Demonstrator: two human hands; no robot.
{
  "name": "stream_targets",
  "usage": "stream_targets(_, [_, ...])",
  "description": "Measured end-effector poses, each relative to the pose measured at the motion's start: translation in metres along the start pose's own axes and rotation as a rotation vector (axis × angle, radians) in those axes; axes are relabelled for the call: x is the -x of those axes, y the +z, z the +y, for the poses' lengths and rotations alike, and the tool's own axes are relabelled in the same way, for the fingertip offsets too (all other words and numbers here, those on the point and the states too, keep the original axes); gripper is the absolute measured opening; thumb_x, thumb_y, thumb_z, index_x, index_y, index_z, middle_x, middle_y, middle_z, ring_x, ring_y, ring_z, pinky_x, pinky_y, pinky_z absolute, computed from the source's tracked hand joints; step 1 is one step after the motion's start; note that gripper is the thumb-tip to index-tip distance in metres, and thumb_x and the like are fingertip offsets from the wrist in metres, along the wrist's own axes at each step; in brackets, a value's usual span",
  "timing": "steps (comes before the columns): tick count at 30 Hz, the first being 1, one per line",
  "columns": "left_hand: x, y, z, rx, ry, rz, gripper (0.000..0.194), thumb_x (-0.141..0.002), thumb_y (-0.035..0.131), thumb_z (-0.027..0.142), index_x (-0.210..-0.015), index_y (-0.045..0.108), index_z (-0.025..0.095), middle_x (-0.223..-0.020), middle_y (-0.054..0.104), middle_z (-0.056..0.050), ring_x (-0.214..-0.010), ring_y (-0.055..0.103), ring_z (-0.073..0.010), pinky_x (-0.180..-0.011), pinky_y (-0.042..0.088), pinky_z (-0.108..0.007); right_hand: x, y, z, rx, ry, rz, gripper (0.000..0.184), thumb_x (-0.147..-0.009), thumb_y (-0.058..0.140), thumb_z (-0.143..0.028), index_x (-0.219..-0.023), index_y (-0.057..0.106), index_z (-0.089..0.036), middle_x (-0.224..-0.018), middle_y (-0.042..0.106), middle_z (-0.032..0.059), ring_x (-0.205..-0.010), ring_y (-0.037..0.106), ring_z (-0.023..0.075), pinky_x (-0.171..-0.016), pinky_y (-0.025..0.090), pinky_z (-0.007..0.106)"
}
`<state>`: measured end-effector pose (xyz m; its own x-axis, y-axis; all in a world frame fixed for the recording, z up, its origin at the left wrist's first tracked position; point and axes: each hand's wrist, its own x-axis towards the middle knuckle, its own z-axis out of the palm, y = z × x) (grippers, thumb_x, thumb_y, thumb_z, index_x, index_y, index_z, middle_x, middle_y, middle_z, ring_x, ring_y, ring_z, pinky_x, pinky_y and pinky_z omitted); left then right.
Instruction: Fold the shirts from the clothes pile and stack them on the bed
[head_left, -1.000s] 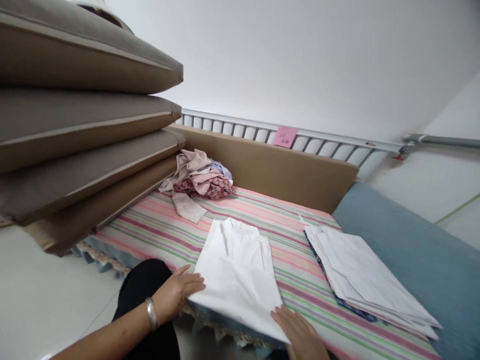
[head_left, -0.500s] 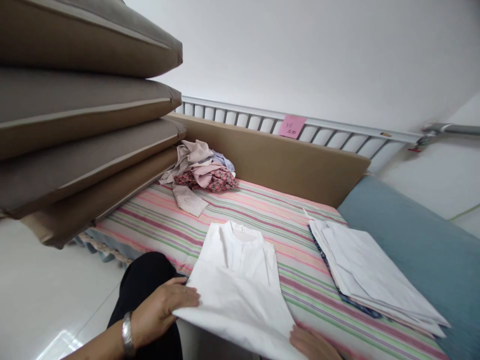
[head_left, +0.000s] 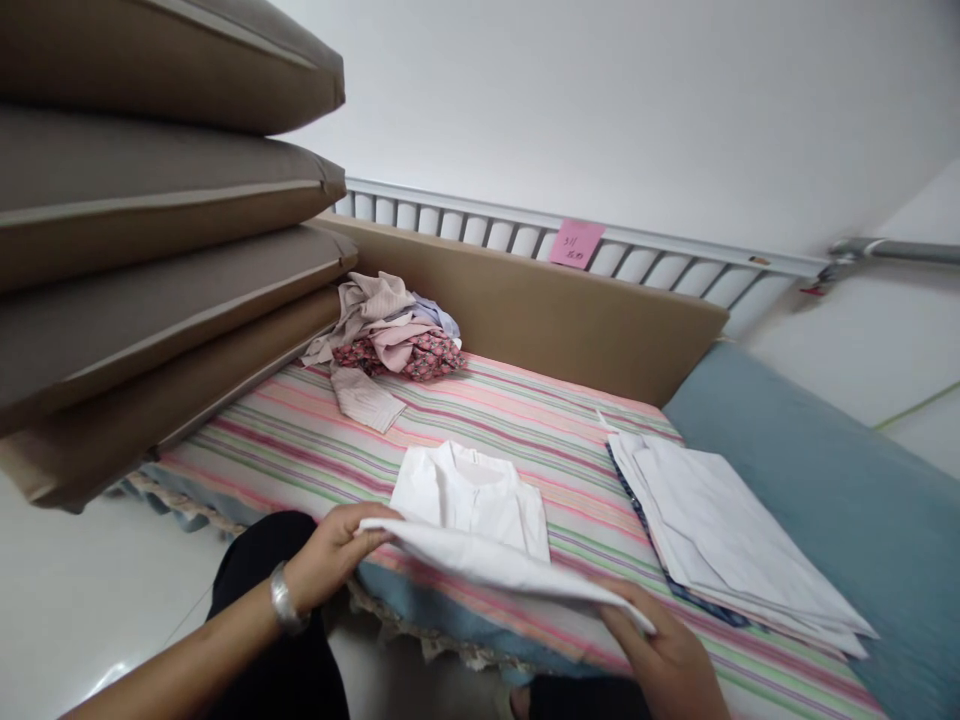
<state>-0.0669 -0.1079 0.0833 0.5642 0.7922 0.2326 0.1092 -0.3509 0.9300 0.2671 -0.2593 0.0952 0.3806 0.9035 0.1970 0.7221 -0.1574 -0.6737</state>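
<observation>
A white shirt lies on the striped bed cover, collar end toward the wall. Its near hem is lifted off the cover. My left hand, with a metal bracelet at the wrist, pinches the hem's left corner. My right hand grips the hem's right corner at the bottom edge of the view. Both hands hold the cloth a little above the bed's front edge.
A stack of folded white garments lies to the right on the cover. A heap of unfolded clothes sits at the back left. Brown cushions are piled at the left. A blue mattress is at the right.
Both hands went from resting flat on the shirt's near edge to gripping its corners, and they have lifted the hem up off the bed toward the collar.
</observation>
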Motion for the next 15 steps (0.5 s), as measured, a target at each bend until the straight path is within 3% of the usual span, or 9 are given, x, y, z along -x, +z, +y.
stream_targets(4, [-0.051,0.006,-0.009,0.167,-0.131,0.152,0.029,-0.073,0.06,0.04,-0.076,0.065,0.012,-0.071,0.064,-0.002,-0.067,0.056,-0.0141,-0.063,0.043,-0.022,-0.046,0.01,-0.014,-0.199,0.183,0.028,0.038,-0.067,0.058,-0.051,-0.084,0.065,-0.017,-0.078,0.069,0.0029,-0.075,0.062,0.0195,-0.066,0.048,0.025])
stream_targets(7, [-0.094,0.012,-0.026,0.303,-0.276,0.21,0.035,-0.067,0.063,0.044,-0.077,0.062,0.011,-0.067,0.063,-0.002,-0.061,0.055,-0.0132,-0.056,0.041,-0.021,-0.083,0.024,-0.009,-0.432,0.313,0.014,0.04,-0.066,0.061,-0.048,-0.088,0.062,-0.014,-0.079,0.069,0.0042,-0.074,0.062,0.0196,-0.064,0.048,0.027])
stream_targets(11, [-0.149,0.018,-0.06,0.377,-0.464,0.22,0.04,-0.063,0.066,0.044,-0.083,0.059,0.01,-0.066,0.062,-0.003,-0.055,0.055,-0.0126,-0.052,0.041,-0.022,-0.133,0.048,0.013,-0.616,0.423,-0.052,0.046,-0.062,0.065,-0.046,-0.093,0.059,-0.012,-0.078,0.068,0.006,-0.071,0.063,0.0197,-0.065,0.049,0.03])
stream_targets(15, [-0.188,0.025,-0.098,0.301,-0.574,0.2,0.033,-0.066,0.065,0.041,-0.079,0.057,0.012,-0.061,0.061,-0.002,-0.05,0.055,-0.0125,-0.049,0.042,-0.022,-0.175,0.076,0.044,-0.525,0.442,-0.096,0.042,-0.061,0.065,-0.046,-0.085,0.059,-0.012,-0.077,0.068,0.0075,-0.071,0.064,0.0208,-0.063,0.05,0.03])
